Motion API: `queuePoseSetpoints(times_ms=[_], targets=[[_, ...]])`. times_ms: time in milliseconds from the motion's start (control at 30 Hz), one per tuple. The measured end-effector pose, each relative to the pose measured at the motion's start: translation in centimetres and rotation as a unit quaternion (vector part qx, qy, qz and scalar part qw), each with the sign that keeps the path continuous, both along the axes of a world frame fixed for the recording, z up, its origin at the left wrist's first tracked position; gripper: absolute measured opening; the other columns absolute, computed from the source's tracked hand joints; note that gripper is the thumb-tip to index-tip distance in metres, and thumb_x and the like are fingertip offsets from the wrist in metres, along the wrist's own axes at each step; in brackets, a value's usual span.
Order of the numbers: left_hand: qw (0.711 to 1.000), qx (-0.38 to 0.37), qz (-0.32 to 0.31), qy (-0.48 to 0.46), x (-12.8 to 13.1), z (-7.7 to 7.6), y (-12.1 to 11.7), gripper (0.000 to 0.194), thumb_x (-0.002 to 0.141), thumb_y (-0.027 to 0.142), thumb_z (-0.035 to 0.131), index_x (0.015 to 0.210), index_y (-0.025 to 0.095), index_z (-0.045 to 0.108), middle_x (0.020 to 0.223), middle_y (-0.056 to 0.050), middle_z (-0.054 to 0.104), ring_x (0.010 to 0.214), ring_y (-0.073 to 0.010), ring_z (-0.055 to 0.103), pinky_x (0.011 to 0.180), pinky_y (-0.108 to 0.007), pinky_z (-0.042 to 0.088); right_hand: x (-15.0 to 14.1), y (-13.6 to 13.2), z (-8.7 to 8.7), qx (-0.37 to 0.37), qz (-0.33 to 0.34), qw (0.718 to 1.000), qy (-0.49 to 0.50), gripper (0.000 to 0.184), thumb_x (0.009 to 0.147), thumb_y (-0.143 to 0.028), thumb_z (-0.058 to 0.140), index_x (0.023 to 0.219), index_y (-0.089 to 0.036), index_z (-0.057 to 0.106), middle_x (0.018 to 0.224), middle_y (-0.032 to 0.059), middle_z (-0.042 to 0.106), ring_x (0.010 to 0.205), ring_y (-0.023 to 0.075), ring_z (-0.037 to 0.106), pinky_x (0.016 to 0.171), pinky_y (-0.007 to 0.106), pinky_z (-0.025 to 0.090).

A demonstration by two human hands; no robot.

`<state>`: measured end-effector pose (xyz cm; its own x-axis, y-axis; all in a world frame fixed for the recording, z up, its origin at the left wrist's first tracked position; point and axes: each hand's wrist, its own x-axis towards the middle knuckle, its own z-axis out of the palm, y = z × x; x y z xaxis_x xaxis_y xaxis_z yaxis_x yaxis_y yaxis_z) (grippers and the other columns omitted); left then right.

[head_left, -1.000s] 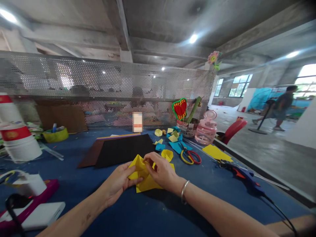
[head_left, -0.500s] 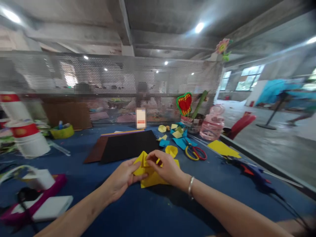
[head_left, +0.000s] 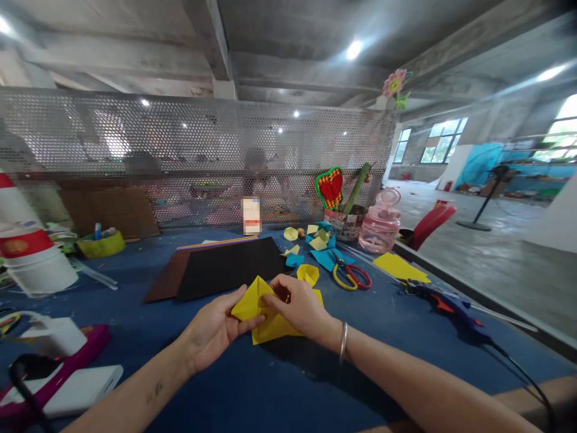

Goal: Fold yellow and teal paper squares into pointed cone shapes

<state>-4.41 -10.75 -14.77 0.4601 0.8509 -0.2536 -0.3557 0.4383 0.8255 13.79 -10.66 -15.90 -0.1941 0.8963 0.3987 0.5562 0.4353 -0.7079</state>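
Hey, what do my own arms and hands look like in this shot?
Your left hand and right hand wear no gloves, and no sleeves show. A silver-coloured bangle circles the right wrist. Small dark markings, too blurred to read, sit on the left forearm.

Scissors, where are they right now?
In the head view, the scissors lie right of centre, partly on the blue paper, beyond the right hand.

Folded paper (head_left: 247,302): solid ylw. Top card sheet (head_left: 237,267): blk. Lower card sheet (head_left: 166,281): dk brn. Scissors (head_left: 341,263): handles 1 ylw, 1 red. Glue gun (head_left: 464,317): dk blue w/ red trigger. Heart ornament (head_left: 330,189): red/ylw chk, grn border. Bottle (head_left: 380,227): transl. pink. Tabletop (head_left: 252,388): dk blue.
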Motion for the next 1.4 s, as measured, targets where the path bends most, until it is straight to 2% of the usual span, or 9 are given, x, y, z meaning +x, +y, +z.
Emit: queuePoseSetpoints(times_ms=[267, 367, 467, 600, 767, 1033, 1267, 1400], targets=[[0.997, 0.062, -0.027, 0.025, 0.2, 0.3, -0.5, 0.026, 0.094, 0.028, 0.050, 0.106, 0.012, 0.067, 0.107, -0.010, 0.072, 0.099, -0.0213, 0.068, 0.086, -0.031, 0.056, 0.1, -0.1, 0.1, 0.006, 0.005, 1.000, 0.012, 0.009, 0.079, -0.021, 0.061, 0.073, -0.018, 0.055, 0.064, -0.0053, 0.050, 0.058, 0.0094, 0.043, 0.054, 0.022, 0.031], [0.992, 0.107, -0.040, 0.048, 0.2, 0.2, -0.8, 0.024, 0.087, 0.026, 0.063, 0.108, 0.015, 0.068, 0.111, -0.007, 0.071, 0.104, -0.0220, 0.065, 0.088, -0.029, 0.053, -0.1, -0.3, 0.2, 0.001, 0.008, 1.000, 0.021, 0.010, 0.078, -0.022, 0.061, 0.072, -0.018, 0.054, 0.063, -0.0057, 0.048, 0.058, 0.0094, 0.041, 0.054, 0.022, 0.031], [0.985, 0.144, -0.032, 0.089, 0.0, -0.2, -0.6, 0.033, 0.075, 0.023, 0.075, 0.108, 0.017, 0.069, 0.107, -0.005, 0.072, 0.097, -0.0208, 0.067, 0.078, -0.025, 0.055, -0.2, -0.5, 0.4, -0.013, 0.026, 0.999, 0.035, 0.009, 0.078, -0.023, 0.062, 0.078, -0.018, 0.054, 0.066, -0.0054, 0.051, 0.059, 0.0094, 0.044, 0.054, 0.021, 0.033], [0.976, 0.168, -0.030, 0.132, -0.3, -0.5, -0.3, 0.042, 0.069, 0.030, 0.080, 0.107, 0.016, 0.069, 0.098, -0.006, 0.074, 0.083, -0.0203, 0.069, 0.066, -0.025, 0.057, -0.2, -0.6, 0.7, -0.031, 0.053, 0.996, 0.063, 0.018, 0.078, -0.021, 0.060, 0.095, -0.019, 0.052, 0.070, -0.0057, 0.052, 0.063, 0.0096, 0.048, 0.058, 0.021, 0.037], [0.972, 0.166, -0.044, 0.158, -0.1, -0.3, -0.4, 0.043, 0.065, 0.035, 0.082, 0.101, 0.015, 0.071, 0.090, -0.005, 0.074, 0.076, -0.0195, 0.069, 0.064, -0.026, 0.058, 0.2, -0.2, 0.7, -0.055, 0.103, 0.990, 0.077, 0.021, 0.078, -0.018, 0.056, 0.099, -0.017, 0.059, 0.066, -0.0058, 0.051, 0.060, 0.0090, 0.046, 0.059, 0.022, 0.038], [0.978, 0.138, -0.067, 0.142, -0.3, -0.3, -0.3, 0.039, 0.073, 0.035, 0.077, 0.107, 0.017, 0.069, 0.093, -0.006, 0.073, 0.077, -0.0165, 0.068, 0.063, -0.023, 0.057, 0.2, 0.1, 0.3, -0.061, 0.119, 0.983, 0.128, 0.012, 0.077, -0.014, 0.052, 0.088, -0.017, 0.054, 0.070, -0.0053, 0.049, 0.061, 0.0084, 0.044, 0.056, 0.021, 0.034], [0.983, 0.119, -0.082, 0.112, -0.5, -0.3, -0.1, 0.042, 0.071, 0.035, 0.080, 0.107, 0.018, 0.071, 0.103, -0.008, 0.073, 0.085, -0.0179, 0.068, 0.075, -0.026, 0.056, 0.5, 0.4, 0.1, -0.069, 0.132, 0.975, 0.163, 0.011, 0.078, -0.016, 0.053, 0.089, -0.019, 0.051, 0.070, -0.0057, 0.049, 0.061, 0.0085, 0.042, 0.055, 0.021, 0.032], [0.983, 0.121, -0.066, 0.123, -0.4, -0.8, -0.1, 0.041, 0.067, 0.029, 0.083, 0.105, 0.018, 0.072, 0.096, -0.007, 0.075, 0.078, -0.0153, 0.067, 0.064, -0.020, 0.055, 0.4, 0.4, 0.0, -0.080, 0.145, 0.971, 0.174, 0.014, 0.076, -0.016, 0.054, 0.089, -0.020, 0.052, 0.073, -0.0048, 0.051, 0.064, 0.0094, 0.044, 0.058, 0.021, 0.034]])
